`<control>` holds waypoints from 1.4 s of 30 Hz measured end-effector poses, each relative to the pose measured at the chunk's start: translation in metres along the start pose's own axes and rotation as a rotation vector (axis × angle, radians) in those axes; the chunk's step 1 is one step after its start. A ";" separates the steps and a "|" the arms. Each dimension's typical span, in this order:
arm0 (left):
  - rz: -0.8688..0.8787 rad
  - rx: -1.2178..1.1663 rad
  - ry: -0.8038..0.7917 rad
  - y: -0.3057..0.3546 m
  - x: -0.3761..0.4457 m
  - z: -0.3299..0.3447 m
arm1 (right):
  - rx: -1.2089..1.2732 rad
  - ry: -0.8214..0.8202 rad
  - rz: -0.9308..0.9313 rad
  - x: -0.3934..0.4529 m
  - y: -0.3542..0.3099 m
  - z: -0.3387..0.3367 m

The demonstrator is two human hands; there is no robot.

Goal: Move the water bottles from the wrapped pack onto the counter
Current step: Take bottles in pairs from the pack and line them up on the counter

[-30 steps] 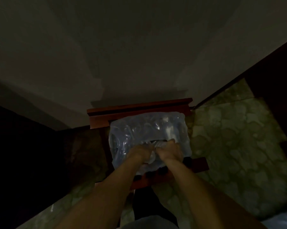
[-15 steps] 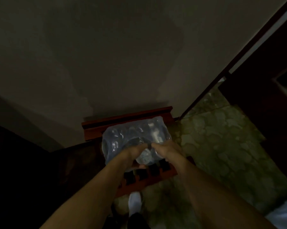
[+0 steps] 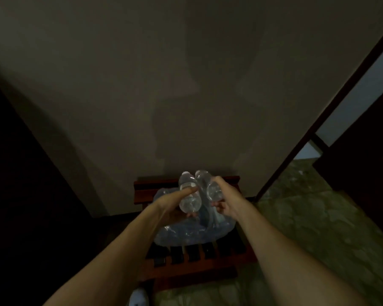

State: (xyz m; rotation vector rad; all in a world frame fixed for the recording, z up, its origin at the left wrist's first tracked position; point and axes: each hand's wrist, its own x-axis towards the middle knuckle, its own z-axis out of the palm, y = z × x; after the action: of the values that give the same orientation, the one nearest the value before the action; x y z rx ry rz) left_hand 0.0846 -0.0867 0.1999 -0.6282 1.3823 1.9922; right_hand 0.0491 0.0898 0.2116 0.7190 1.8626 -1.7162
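Head view, dim light. Both bare forearms reach forward and down over a red-brown slatted wooden rack [image 3: 195,259] that stands against a pale wall [image 3: 142,85]. The wrapped pack [image 3: 186,234] lies on the rack's slats, its bluish clear film crumpled and slack; the bottles inside cannot be counted.

The left hand [image 3: 170,206] holds one clear water bottle [image 3: 188,195] above the pack. Its grip is closed around the bottle: the thumb lies across the top of the body, the fingers curl under it. The bottle is tilted, cap end pointing away toward the wall.

The right hand [image 3: 224,198] holds a second water bottle [image 3: 209,186], grip wrapped around the body from the right side, fingertips showing beneath. This bottle is also tilted, and its outline is blurred. The two bottles are just beside each other, near touching; whether they make contact cannot be told.

Both bottles are lifted clear of the film, over the far half of the rack. Patterned green stone floor [image 3: 307,228] lies to the right of the rack. A white shoe tip [image 3: 138,298] shows at the lower edge.
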 end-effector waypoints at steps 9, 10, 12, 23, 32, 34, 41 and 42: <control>0.387 0.116 0.064 0.063 -0.086 -0.017 | 0.160 -0.446 -0.386 -0.063 -0.059 0.031; 0.427 0.130 0.062 0.069 -0.097 -0.021 | 0.179 -0.505 -0.422 -0.071 -0.067 0.035; 0.506 0.173 0.067 0.081 -0.121 -0.030 | 0.180 -0.593 -0.486 -0.089 -0.084 0.051; 0.946 0.201 0.143 0.139 -0.222 -0.101 | -0.078 -0.469 -0.809 -0.182 -0.139 0.179; 1.148 0.192 0.232 0.170 -0.317 -0.225 | -0.058 -0.675 -0.800 -0.223 -0.140 0.328; 1.124 0.170 0.279 0.175 -0.336 -0.257 | -0.098 -0.667 -0.814 -0.236 -0.137 0.364; 1.191 0.132 0.525 0.170 -0.381 -0.339 | -0.082 -0.596 -0.859 -0.257 -0.118 0.464; 1.191 0.131 0.528 0.170 -0.383 -0.349 | -0.067 -0.611 -0.848 -0.258 -0.118 0.475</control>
State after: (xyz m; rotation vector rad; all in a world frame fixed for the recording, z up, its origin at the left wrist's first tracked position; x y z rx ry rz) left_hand 0.2377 -0.5439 0.4551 -0.2514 2.6007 2.6454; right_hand 0.1638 -0.4024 0.4362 -0.6825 1.8371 -1.9976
